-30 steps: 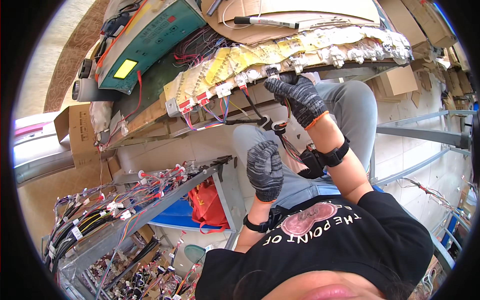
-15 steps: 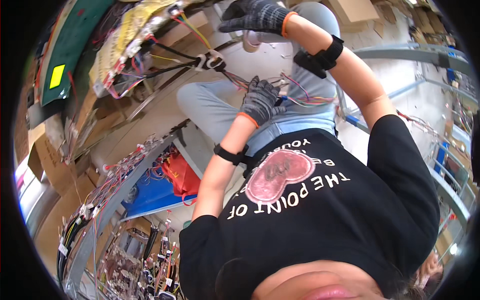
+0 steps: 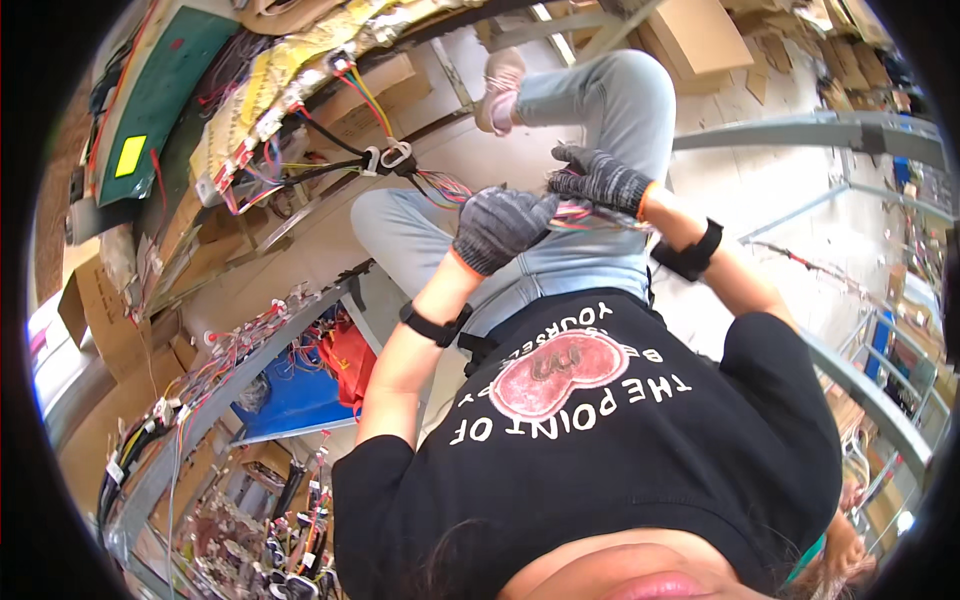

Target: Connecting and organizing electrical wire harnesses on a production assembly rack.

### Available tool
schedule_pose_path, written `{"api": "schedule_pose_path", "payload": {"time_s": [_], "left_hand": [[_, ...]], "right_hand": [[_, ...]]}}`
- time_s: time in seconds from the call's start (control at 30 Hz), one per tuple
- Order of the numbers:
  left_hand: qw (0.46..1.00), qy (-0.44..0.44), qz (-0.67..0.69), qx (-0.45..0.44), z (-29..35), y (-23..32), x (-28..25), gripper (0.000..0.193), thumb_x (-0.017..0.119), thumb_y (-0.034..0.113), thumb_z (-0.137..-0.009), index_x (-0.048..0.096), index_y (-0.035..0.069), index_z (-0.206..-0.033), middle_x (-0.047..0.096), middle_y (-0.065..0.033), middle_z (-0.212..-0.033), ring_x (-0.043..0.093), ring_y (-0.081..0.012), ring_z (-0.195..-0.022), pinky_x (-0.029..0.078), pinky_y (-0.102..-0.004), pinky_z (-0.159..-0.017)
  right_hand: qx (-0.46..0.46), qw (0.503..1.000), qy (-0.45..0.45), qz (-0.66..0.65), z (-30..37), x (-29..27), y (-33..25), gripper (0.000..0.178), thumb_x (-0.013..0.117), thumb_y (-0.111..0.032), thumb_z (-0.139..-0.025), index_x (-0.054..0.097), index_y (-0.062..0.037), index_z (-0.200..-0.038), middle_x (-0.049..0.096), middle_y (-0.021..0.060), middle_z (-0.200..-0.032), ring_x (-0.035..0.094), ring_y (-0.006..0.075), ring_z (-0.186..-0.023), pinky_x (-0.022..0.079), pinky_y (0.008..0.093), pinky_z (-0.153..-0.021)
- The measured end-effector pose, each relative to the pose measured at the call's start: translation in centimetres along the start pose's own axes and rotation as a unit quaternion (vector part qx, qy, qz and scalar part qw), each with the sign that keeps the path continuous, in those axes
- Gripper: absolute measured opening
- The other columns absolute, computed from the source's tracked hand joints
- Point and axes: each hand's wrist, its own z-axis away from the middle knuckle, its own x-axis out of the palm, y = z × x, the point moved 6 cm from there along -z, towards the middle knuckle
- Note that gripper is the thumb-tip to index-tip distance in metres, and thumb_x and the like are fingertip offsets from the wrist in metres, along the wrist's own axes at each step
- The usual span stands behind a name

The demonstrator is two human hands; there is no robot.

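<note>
My left hand (image 3: 503, 230), in a grey knitted glove, is closed around a bundle of thin coloured wires (image 3: 445, 188) above my lap. My right hand (image 3: 605, 183), gloved alike, is beside it with fingers bent and pinched on the same bundle; its fingertips nearly meet the left ones. Loose wire ends (image 3: 590, 218) come out below the right hand. Toward the far left, the bundle runs through white rings (image 3: 386, 158) into a black-sheathed wire harness (image 3: 335, 160). The exact spot between my fingertips is too small to make out.
A board edged with yellow tape and connectors (image 3: 300, 75) stands at the far left, beside a green panel (image 3: 160, 100). More harnesses hang over a metal rail (image 3: 240, 350) at left. A blue tray holds a red bag (image 3: 347, 365). Cardboard boxes (image 3: 700, 40) and metal frames (image 3: 820, 135) stand right.
My right hand has come down from above my knee to the wires next to my left hand. My left hand, formerly with fingers extended, has closed on the bundle.
</note>
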Motion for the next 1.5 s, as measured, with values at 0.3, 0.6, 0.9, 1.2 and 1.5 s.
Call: {"api": "schedule_pose_path", "payload": {"time_s": [0.3,0.6,0.9,1.2,1.5], "left_hand": [[0.990,0.007,0.015,-0.139,3.7,-4.9,-3.5,0.022,0.067,0.017,-0.072,0.063,0.011,-0.094,0.061,-0.0083,-0.076,0.060,-0.0262,-0.063,0.047,-0.0373,-0.056],[0.945,0.176,0.110,-0.251,5.1,-7.4,-4.5,0.032,0.069,0.010,-0.074,0.063,0.006,-0.105,0.063,-0.0113,-0.091,0.060,-0.0298,-0.083,0.049,-0.0384,-0.073],[0.980,0.046,0.163,0.109,5.9,-1.0,0.8,0.026,0.054,0.018,-0.082,0.060,0.011,-0.106,0.059,-0.0073,-0.105,0.054,-0.0287,-0.105,0.043,-0.0425,-0.094],[0.994,0.075,0.072,-0.020,-6.8,0.9,3.2,0.025,0.045,0.019,-0.088,0.053,0.005,-0.107,0.059,-0.0100,-0.102,0.056,-0.0285,-0.098,0.044,-0.0400,-0.088],[0.952,-0.303,0.053,0.003,-4.8,-0.6,-6.5,0.031,0.061,0.042,-0.077,0.063,0.012,-0.083,0.058,-0.0130,-0.067,0.060,-0.0322,-0.073,0.046,-0.0441,-0.068]], "right_hand": [[-0.089,0.828,0.024,-0.552,-6.0,-0.6,-11.6,0.026,0.055,-0.013,-0.093,0.055,-0.0003,-0.115,0.064,0.0074,-0.084,0.056,0.0102,-0.065,0.049,0.0238,-0.062],[-0.171,0.830,0.107,-0.519,-10.7,-0.2,-15.8,0.026,0.061,-0.004,-0.087,0.052,-0.0043,-0.111,0.067,0.0126,-0.092,0.060,0.0135,-0.068,0.051,0.0261,-0.064],[-0.134,0.805,0.177,-0.550,-11.0,-0.1,-16.8,0.020,0.061,-0.003,-0.087,0.055,0.0038,-0.105,0.066,0.0150,-0.089,0.064,0.0159,-0.071,0.053,0.0260,-0.063],[-0.431,0.890,0.146,-0.011,2.1,-7.1,-16.3,0.021,0.068,-0.020,-0.081,0.065,-0.0033,-0.093,0.066,0.0106,-0.080,0.062,0.0198,-0.073,0.048,0.0309,-0.068],[0.048,0.472,-0.050,-0.879,7.0,0.0,1.2,0.046,0.049,-0.039,-0.094,0.051,-0.0032,-0.123,0.060,0.0126,-0.115,0.062,0.0189,-0.090,0.054,0.0326,-0.075]]}}
